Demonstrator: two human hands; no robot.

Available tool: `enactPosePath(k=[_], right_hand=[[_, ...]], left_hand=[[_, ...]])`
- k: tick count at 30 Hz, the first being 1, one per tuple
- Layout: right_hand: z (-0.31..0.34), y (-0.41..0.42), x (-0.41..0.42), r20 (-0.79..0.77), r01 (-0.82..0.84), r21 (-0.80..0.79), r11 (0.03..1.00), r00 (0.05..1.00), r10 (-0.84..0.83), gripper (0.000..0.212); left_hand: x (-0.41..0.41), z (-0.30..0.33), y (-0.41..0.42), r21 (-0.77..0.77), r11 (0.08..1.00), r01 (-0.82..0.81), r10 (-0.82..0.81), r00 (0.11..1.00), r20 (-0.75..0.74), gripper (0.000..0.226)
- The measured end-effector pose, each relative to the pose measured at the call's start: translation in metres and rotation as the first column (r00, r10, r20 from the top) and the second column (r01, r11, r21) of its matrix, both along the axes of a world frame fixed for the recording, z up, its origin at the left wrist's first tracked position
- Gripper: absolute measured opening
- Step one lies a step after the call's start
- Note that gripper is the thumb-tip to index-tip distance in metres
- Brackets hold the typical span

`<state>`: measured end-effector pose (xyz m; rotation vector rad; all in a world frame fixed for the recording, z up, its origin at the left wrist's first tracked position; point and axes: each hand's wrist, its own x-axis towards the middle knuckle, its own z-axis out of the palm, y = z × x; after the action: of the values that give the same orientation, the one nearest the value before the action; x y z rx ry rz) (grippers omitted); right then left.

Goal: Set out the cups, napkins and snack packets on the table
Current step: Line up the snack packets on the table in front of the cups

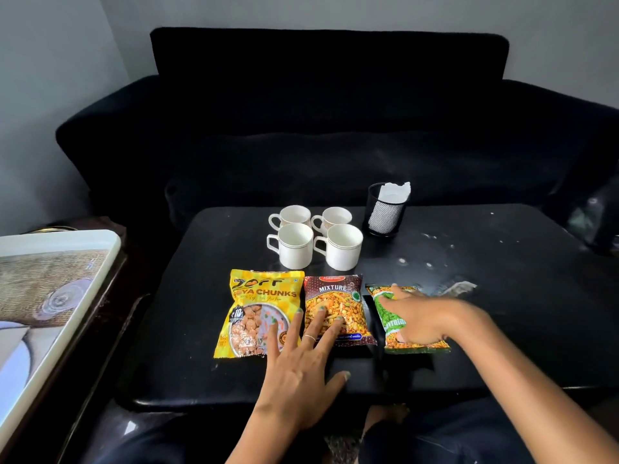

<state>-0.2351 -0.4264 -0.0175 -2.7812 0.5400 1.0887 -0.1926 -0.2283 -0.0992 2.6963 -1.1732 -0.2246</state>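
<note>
Several white cups (296,244) stand in a square group at the middle of the black table (187,296). A black mesh holder (385,214) with white napkins (397,190) stands to their right. Three snack packets lie in a row near the front: a yellow soya chunks packet (258,303), a maroon mixture packet (335,296) and a green packet (392,329). My left hand (301,370) lies flat with spread fingers, fingertips on the yellow and maroon packets. My right hand (425,316) rests palm down on the green packet, covering most of it.
A white tray (50,296) with a printed picture sits on a stand at the left. A dark sofa (328,112) fills the space behind the table. My knees are under the table's front edge.
</note>
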Motion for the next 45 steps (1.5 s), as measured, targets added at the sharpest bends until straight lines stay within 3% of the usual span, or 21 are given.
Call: enactPosePath(k=[8,16,19,24,28,31,36,39,45], right_hand=[[-0.010,0.005,0.010,0.142,0.102,0.049,0.994,0.984,-0.108,0.075],[-0.009,0.004,0.012,0.182,0.107,0.109,0.988,0.975,-0.125,0.076],[-0.008,-0.001,0.009,0.272,0.071,0.091,0.993,0.958,-0.093,0.072],[-0.005,0.003,0.028,0.606,0.064,0.159,0.985,0.781,-0.149,0.064],[-0.004,-0.001,0.068,0.731,0.146,0.268,0.952,0.612,-0.300,0.057],[-0.015,-0.013,0.089,0.772,0.229,0.303,0.925,0.511,-0.379,0.062],[-0.040,-0.030,0.103,0.666,0.275,0.490,0.827,0.493,-0.559,0.085],[-0.048,-0.034,0.104,0.660,0.290,0.520,0.803,0.460,-0.594,0.091],[-0.053,-0.029,0.106,0.707,0.295,0.481,0.826,0.427,-0.564,0.066]], left_hand=[[0.000,0.000,-0.001,0.019,1.000,-0.006,0.007,1.000,-0.017,0.074],[-0.003,0.005,0.000,0.033,0.999,-0.007,0.008,0.999,-0.032,0.073],[-0.004,0.016,0.001,0.021,1.000,-0.001,0.002,1.000,-0.017,0.074],[0.031,0.055,-0.013,-0.102,0.987,-0.123,0.127,0.991,0.032,0.072],[0.085,0.080,-0.042,-0.252,0.865,-0.434,0.431,0.900,-0.073,0.063],[0.116,0.069,-0.055,-0.248,0.814,-0.525,0.529,0.847,-0.053,0.070],[0.146,0.043,-0.064,-0.115,0.830,-0.545,0.554,0.830,0.063,0.093],[0.150,0.038,-0.070,-0.078,0.826,-0.558,0.563,0.822,0.081,0.097],[0.153,0.033,-0.074,-0.094,0.838,-0.537,0.545,0.821,0.168,0.081]])
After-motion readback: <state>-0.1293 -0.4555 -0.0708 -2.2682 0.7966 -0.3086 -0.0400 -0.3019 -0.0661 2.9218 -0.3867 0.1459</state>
